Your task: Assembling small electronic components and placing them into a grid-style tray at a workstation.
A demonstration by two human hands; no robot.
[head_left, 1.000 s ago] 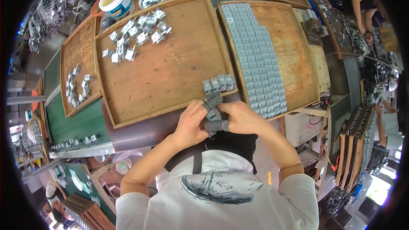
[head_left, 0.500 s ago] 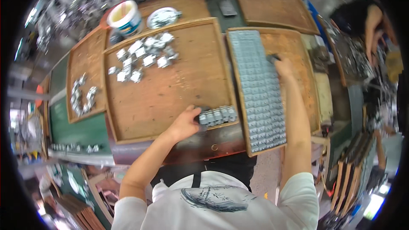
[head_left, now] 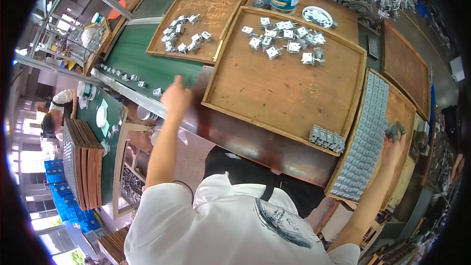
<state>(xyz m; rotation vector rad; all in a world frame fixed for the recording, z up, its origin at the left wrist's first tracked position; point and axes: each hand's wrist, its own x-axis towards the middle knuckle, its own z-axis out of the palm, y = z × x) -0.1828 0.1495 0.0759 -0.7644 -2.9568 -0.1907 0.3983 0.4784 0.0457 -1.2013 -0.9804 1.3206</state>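
My left hand (head_left: 176, 99) is over the green belt (head_left: 142, 51), close to a small silvery metal part (head_left: 157, 92) near the belt's front edge. Motion blurs its fingers, so their grip is unclear. On the right, my right hand (head_left: 391, 147) hovers beside a long block of grey metal pieces (head_left: 365, 137) set in close rows in a wooden tray. Its fingers are bent around something dark grey (head_left: 394, 130) that I cannot make out. A short row of metal parts (head_left: 326, 138) stands in the near right corner of the large wooden tray (head_left: 289, 86).
Loose metal parts (head_left: 293, 47) lie at the large tray's far side. Behind it stand a white bucket (head_left: 283, 1) and a white bowl (head_left: 317, 17). Another wooden tray (head_left: 196, 5) holds a curved cluster of parts (head_left: 171, 33). A person (head_left: 63, 99) is at the far left.
The view has turned left. My left hand has left the row of parts in the large tray and moved left over the green belt. My right hand is still beside the grey pieces.
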